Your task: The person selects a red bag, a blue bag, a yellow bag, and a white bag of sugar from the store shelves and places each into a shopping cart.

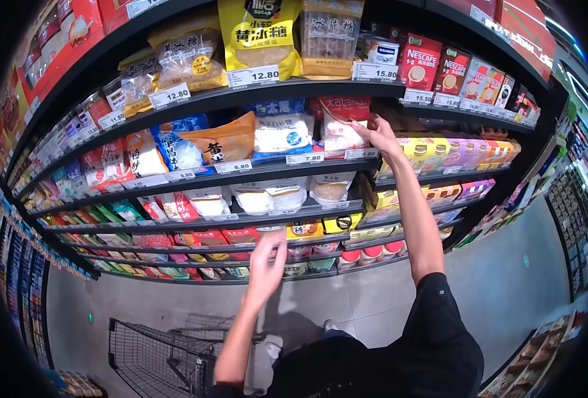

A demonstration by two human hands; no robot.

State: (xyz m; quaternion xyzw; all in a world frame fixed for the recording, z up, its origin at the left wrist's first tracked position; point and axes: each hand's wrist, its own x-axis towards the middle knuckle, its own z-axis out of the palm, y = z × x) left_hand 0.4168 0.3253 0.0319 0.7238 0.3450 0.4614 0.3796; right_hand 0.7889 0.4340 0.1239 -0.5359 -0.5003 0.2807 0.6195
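Observation:
On the second shelf from the top, my right hand [378,134] is closed at the right edge of a red and white bag [340,129], its fingertips against the bag. A blue and white bag [282,132] stands just left of that one. Lower down, my left hand [267,259] hangs in front of the lower shelves, nearest to the yellow packets [305,230]. Its fingers are partly blurred, and whether it holds anything cannot be made out.
A shopping cart [158,355] stands on the floor at the lower left. Yellow bags [261,40] and red boxes [420,63] line the shelf above. Yellow and purple multipacks [463,152] sit right of my right forearm. Shelf edges [241,166] carry price tags.

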